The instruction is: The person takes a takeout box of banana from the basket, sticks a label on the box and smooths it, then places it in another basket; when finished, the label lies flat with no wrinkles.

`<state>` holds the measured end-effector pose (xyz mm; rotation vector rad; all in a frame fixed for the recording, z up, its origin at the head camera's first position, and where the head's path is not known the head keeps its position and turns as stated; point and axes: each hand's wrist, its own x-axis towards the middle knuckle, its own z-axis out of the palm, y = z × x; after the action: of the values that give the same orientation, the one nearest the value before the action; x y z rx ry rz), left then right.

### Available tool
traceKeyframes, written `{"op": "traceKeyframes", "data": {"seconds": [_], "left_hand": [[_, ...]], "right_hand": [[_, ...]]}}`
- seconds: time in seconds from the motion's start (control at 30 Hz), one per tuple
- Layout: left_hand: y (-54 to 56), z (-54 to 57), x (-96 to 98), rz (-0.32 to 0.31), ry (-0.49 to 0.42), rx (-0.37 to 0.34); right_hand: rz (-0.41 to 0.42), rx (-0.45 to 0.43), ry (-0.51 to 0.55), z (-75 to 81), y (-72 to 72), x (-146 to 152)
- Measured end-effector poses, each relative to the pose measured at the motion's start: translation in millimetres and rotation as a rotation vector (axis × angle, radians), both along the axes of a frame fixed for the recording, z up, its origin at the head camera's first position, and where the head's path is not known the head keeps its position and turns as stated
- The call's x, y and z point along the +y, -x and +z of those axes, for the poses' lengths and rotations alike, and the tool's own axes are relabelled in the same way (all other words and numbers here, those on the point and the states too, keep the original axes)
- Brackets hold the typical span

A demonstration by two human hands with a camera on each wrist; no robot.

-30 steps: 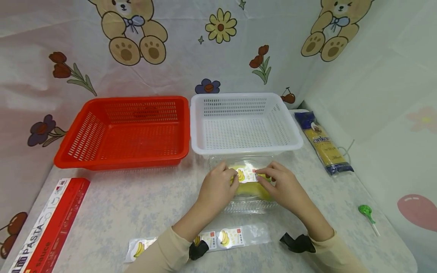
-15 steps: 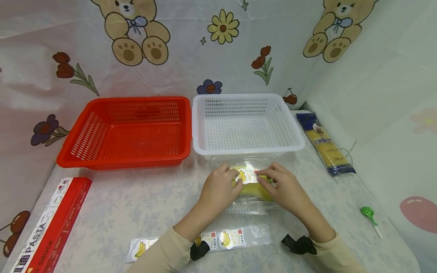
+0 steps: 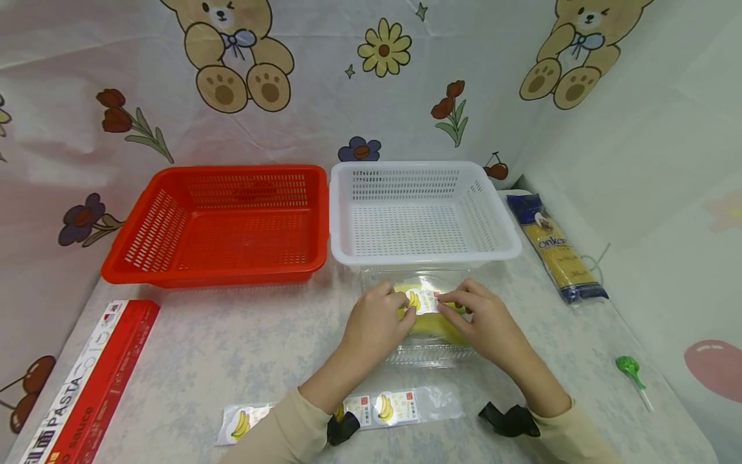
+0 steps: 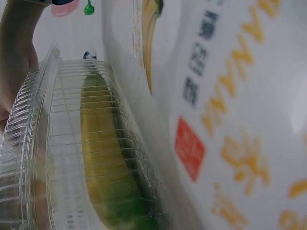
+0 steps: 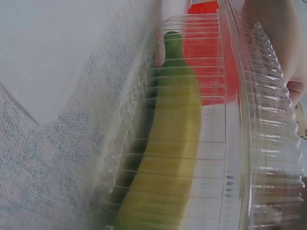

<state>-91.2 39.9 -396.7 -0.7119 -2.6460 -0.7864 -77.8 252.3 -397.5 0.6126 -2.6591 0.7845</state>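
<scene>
A clear plastic clamshell box (image 3: 435,354) lies in front of the white basket, with a yellow-green banana (image 3: 431,327) inside. On its lid is a white label (image 3: 428,301) printed with bananas. My left hand (image 3: 373,325) pinches the label's left edge between thumb and forefinger. At the opposite edge, the thumb and fingertips of my right hand (image 3: 487,316) pinch the label. Through the ribbed box wall, the banana (image 4: 103,148) shows in the left wrist view, as does the banana (image 5: 175,124) in the right wrist view. The fingertips are outside both wrist views.
A strip of banana labels (image 3: 387,408) lies near me, partly under the left sleeve. Behind stand a red basket (image 3: 232,280) and a white basket (image 3: 426,258). A pasta box (image 3: 95,380) is left; a pasta bag (image 3: 556,248) and green lollipop (image 3: 628,367) are right.
The left thumb has shifted slightly toward the right along the label's edge. The right hand stays nearly still, and the whole head view has drifted a little.
</scene>
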Motion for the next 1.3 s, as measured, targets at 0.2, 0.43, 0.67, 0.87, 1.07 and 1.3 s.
{"op": "traceKeyframes", "data": {"seconds": [0.2, 0.43, 0.67, 0.87, 1.07, 1.3], "left_hand": [[0.2, 0.7, 0.3, -0.001, 0.01, -0.003], [0.3, -0.4, -0.7, 0.011, -0.04, -0.047], [-0.5, -1.9, -1.9, 0.01, -0.052, -0.051], [-2.2, -0.1, -2.0, 0.008, -0.057, -0.021], [-2.0, 1.0, -1.3, 0.008, -0.027, -0.005], [-2.9, 1.1, -3.0, 0.001, -0.029, 0.005]], "right_hand": [[-0.007, -0.007, -0.014, 0.8, -0.1, -1.3], [0.014, 0.003, -0.011, 3.0, 0.7, 3.4], [0.022, -0.03, -0.001, 5.6, 0.1, 6.2], [-0.002, -0.046, -0.001, 6.6, 0.9, 4.2], [-0.003, -0.074, -0.047, 6.3, 2.0, -1.2], [0.007, -0.073, -0.046, 11.2, -0.4, 1.3]]}}
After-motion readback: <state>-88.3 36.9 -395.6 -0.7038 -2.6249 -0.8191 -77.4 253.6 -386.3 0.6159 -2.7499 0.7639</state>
